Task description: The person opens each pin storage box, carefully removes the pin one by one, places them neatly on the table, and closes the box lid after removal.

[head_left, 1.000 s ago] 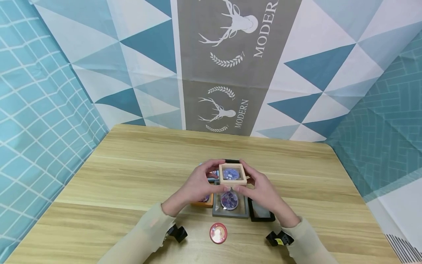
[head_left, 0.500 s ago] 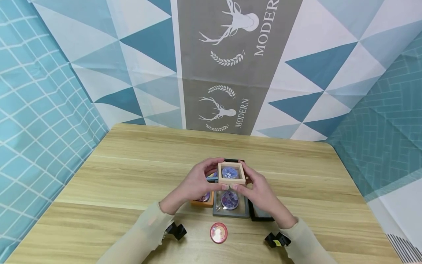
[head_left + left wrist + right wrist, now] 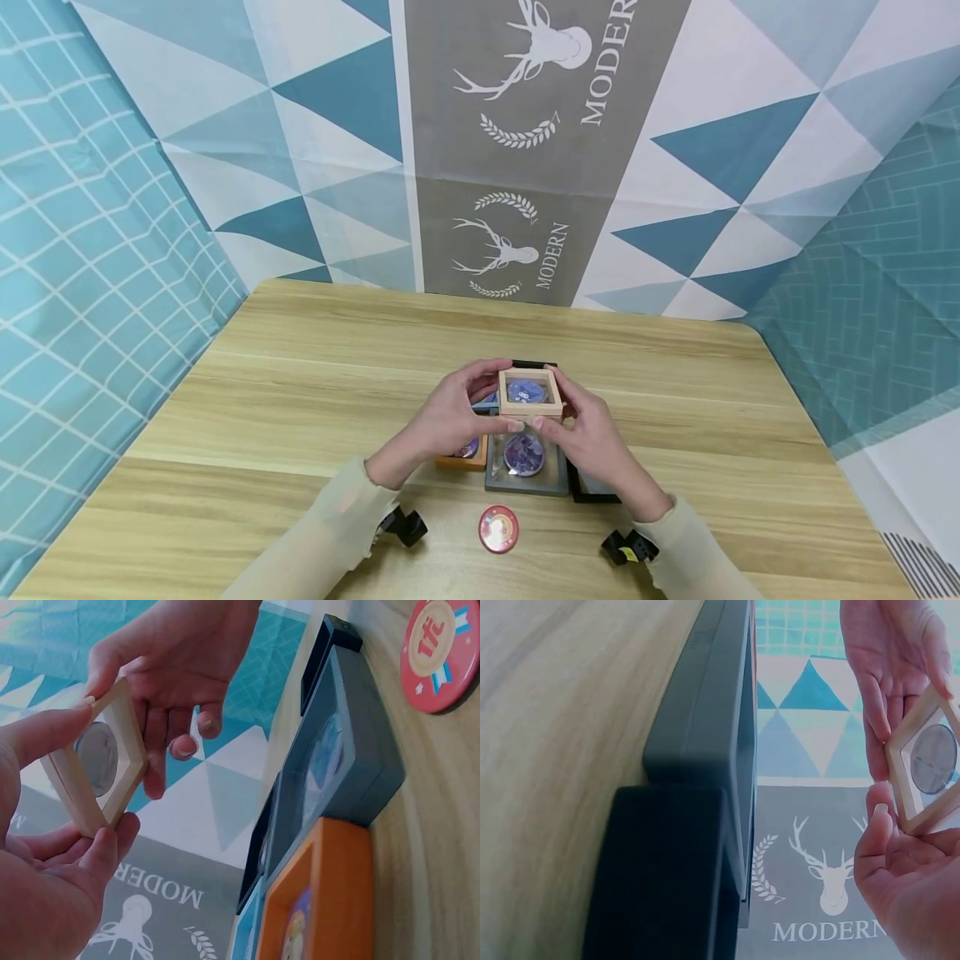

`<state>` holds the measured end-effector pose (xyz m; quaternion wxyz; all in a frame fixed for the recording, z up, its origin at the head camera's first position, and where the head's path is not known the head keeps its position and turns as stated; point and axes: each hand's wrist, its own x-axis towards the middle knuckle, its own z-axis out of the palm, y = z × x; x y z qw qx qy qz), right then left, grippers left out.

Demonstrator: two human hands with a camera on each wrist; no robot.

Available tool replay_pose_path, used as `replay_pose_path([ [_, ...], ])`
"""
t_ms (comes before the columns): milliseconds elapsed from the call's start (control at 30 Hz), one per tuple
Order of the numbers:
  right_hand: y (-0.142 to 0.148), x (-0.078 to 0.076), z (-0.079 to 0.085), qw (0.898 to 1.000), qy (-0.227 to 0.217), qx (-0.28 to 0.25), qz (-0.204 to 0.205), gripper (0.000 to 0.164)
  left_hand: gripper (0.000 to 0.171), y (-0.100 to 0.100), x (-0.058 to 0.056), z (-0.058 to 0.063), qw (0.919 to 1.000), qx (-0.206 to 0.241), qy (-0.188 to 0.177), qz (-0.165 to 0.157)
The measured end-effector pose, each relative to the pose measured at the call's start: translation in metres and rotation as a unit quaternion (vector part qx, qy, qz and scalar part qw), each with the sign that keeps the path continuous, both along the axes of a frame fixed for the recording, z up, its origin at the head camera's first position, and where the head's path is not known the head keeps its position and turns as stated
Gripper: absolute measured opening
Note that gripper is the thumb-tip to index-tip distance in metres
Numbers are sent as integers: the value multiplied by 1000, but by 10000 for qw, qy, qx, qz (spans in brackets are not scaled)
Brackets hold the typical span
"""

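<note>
Both hands hold up a small light-wood display frame [image 3: 531, 409] with a round blue badge [image 3: 527, 390] behind its clear window. My left hand [image 3: 447, 419] grips its left side, thumb at the near edge and fingers at the far corner. On the right side, my right hand [image 3: 597, 433] grips it the same way. In the left wrist view the wooden frame [image 3: 84, 796] is tilted, and the back of the badge [image 3: 97, 759] looks grey. Below the hands lies a larger grey frame [image 3: 527, 489] with a purple round badge [image 3: 523, 454].
Around the grey frame lie an orange frame [image 3: 461, 463], a blue frame [image 3: 486, 407] partly behind the left hand, a black frame [image 3: 596, 498] at right and another black frame [image 3: 534, 364] behind. A red round badge [image 3: 498, 529] lies nearer on the wooden table [image 3: 300, 367].
The hands and the wooden frame shift a little left, then slightly back right. Both hands keep their hold, and the other frames and the red badge stay put.
</note>
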<state>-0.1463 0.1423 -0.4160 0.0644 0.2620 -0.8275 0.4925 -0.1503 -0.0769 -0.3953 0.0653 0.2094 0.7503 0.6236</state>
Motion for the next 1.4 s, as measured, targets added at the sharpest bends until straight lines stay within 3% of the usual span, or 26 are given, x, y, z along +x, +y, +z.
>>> replay_pose_path([
  [100,-2,4,9,9999,-87,-96,90,69,83,1,0,0,10000,29,-32,23],
  [267,-7,16,37,9995,-311,74,77,69,73,2,0,0,9999,86,-83,-58],
  [467,-7,17,46,9990,-339,288,-3,69,61,1,-1,-1,9998,49,14,-169],
  [600,-6,14,42,9991,-349,248,54,70,60,1,2,8,9995,164,1,-264],
  [767,-1,5,21,9987,-471,185,25,74,59,1,11,23,9993,201,-87,-317],
  [933,4,-3,6,9987,-494,129,13,75,57,2,12,23,9992,193,-84,-336],
  [1400,4,-4,1,9990,-429,-60,100,78,56,3,11,21,9993,125,-209,-298],
])
